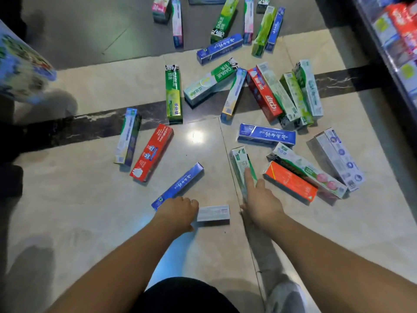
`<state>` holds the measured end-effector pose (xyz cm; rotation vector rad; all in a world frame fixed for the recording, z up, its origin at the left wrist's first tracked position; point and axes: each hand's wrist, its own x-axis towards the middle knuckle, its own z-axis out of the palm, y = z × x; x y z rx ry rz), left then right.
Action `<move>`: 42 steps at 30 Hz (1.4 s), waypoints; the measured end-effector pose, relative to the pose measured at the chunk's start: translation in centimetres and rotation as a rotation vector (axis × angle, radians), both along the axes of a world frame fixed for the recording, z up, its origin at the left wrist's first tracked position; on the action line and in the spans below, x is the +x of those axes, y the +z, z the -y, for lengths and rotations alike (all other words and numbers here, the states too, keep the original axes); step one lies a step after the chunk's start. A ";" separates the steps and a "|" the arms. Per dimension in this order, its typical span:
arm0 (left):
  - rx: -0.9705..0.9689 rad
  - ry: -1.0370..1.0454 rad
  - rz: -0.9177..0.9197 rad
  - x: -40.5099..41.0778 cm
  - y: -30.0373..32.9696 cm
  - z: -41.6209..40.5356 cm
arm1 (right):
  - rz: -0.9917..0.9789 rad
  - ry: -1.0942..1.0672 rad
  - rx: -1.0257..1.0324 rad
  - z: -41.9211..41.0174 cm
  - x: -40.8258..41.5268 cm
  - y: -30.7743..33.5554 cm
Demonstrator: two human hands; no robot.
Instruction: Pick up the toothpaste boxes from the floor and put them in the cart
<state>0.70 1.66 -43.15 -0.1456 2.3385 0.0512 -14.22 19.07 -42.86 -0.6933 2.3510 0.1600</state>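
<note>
Boxes [266, 134] strewn across floor [90, 199]

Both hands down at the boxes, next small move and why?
Probably lift both boxes off the floor. The left hand already grips the small white box, and the right hand lies on the green-and-white box, index finger along it. Closing those fingers first looks necessary.
</note>
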 end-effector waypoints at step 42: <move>0.284 0.006 -0.515 -8.8 94.1 -9.9 | -0.323 -0.699 -0.727 -17.4 7.9 92.1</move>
